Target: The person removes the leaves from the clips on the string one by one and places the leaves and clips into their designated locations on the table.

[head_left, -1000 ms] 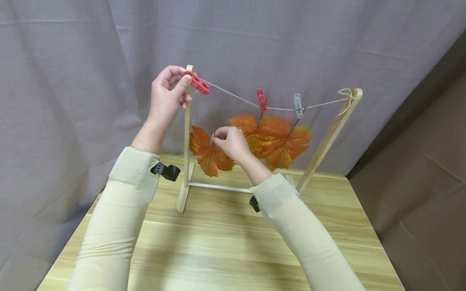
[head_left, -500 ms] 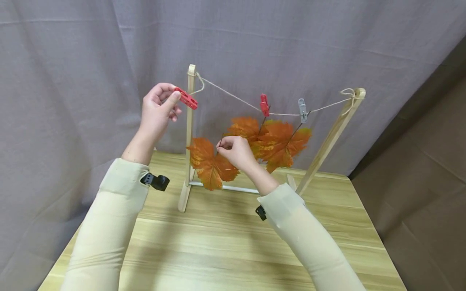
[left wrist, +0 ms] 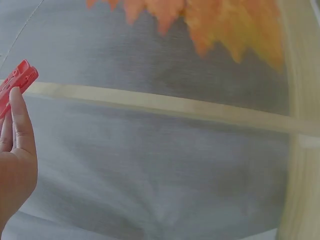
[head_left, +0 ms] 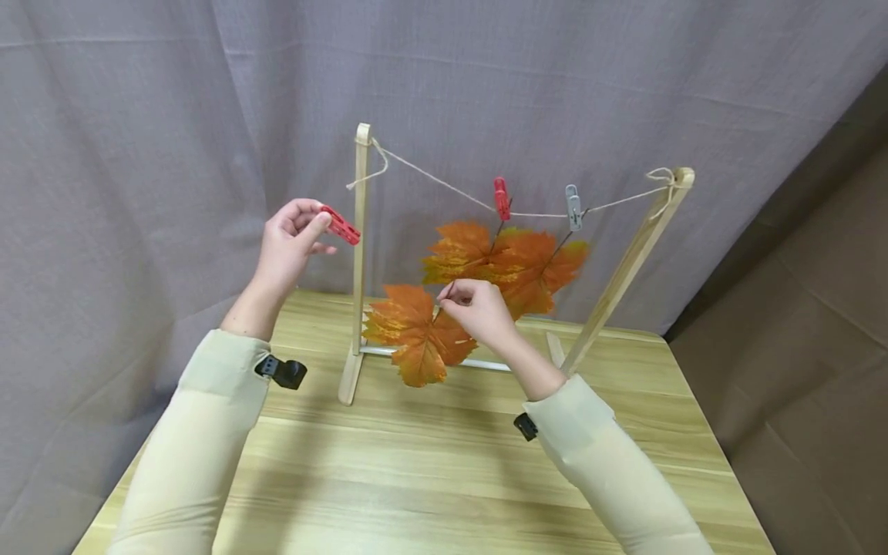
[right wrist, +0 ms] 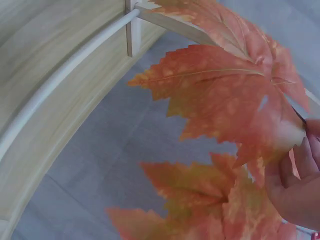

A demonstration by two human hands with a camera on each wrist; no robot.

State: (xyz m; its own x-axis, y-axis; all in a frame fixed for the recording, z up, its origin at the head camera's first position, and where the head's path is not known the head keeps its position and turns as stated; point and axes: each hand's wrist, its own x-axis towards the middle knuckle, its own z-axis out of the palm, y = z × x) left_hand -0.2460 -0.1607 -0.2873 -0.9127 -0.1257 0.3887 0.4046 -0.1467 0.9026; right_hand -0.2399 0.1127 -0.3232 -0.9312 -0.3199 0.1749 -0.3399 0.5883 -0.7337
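My left hand [head_left: 286, 239] pinches a red clothespin [head_left: 340, 225] between thumb and fingers, left of the stand's left post. The same clothespin [left wrist: 19, 82] shows at the left edge of the left wrist view. With thumb and fingertips my right hand [head_left: 480, 310] holds an orange maple leaf [head_left: 421, 333] by its dark stem, below the string. In the right wrist view this leaf [right wrist: 215, 85] spreads out from the fingertips. Two more orange leaves [head_left: 530, 266] hang behind it, one under a red clothespin [head_left: 502, 198], the other under a grey clothespin [head_left: 573, 208].
A thin string [head_left: 437, 179] sags between the left post [head_left: 361, 231] and right post [head_left: 631, 262] of a wooden stand. A white rod [head_left: 489, 364] joins the posts low down, over the wood-grain table [head_left: 388, 470]. A grey curtain [head_left: 555, 92] hangs behind.
My left hand has drawn down and left from the string, still holding the red clothespin. The right hand has moved right and down with its leaf. The two hanging leaves remain on the string.
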